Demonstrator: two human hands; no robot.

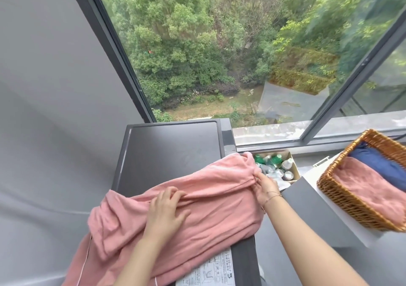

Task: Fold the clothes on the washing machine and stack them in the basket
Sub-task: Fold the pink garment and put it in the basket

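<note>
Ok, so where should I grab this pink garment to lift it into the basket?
Probably by its two short ends. The pink garment lies as a long band across the washing machine; the right hand already pinches the right end, so bring the left hand to the left end.

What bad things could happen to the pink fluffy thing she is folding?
1. The pink garment hangs over the washer's left and near edges, so it might slide off.
2. Its right end, pinched by the right hand, lies just above the open box of bottles and could drop in.
3. The left hand rests on bunched wrinkles, so the fold may come out lumpy.
</note>
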